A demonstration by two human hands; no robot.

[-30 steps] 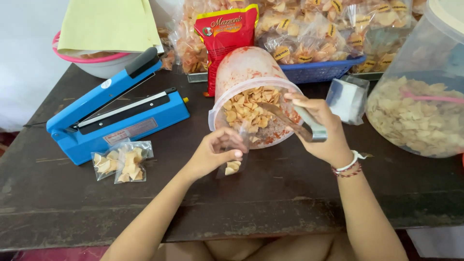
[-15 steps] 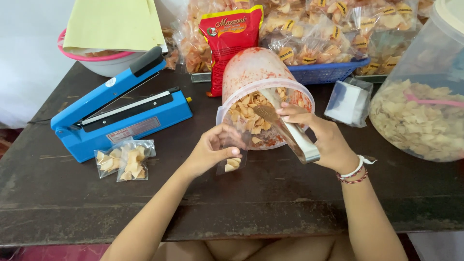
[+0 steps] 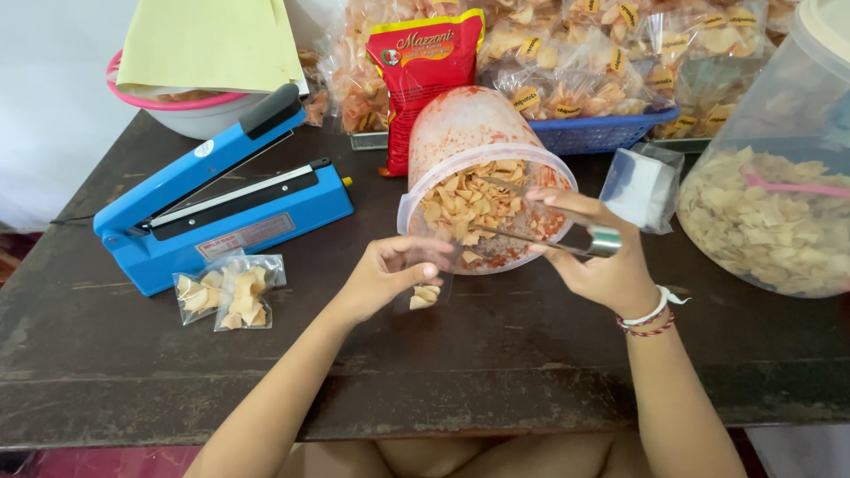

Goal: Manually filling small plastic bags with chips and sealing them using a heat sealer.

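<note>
While your left hand (image 3: 382, 276) pinches the mouth of a small clear bag (image 3: 426, 292) just below the centre of the frame, its fingers are closed on the plastic, and a few pale chips sit in the bag's bottom. Your right hand (image 3: 602, 261), right of centre, is clamped around metal tongs (image 3: 540, 221), whose two arms stand apart and reach leftward into the tilted plastic jar (image 3: 478, 190) at the centre. That jar lies on its side with its open mouth toward you, its wall smeared red and its inside holding a heap of chips (image 3: 465, 205); the bag hangs just beside the jar's lower rim. At left of the frame, a blue heat sealer (image 3: 221, 199) rests on the dark wooden table (image 3: 133, 354) with its arm raised, and two filled small bags (image 3: 228, 296) lie touching each other just below it. Toward the upper left, a white bowl with a pink rim (image 3: 190, 111) carries yellow sheets (image 3: 208, 44). Along the top edge, a red packet (image 3: 423, 75) stands behind the jar, beside a blue basket (image 3: 602, 133) of packed chips. At far right, a large clear tub (image 3: 770, 195) holds more chips, with a stack of empty bags (image 3: 639, 188) between it and the jar.
</note>
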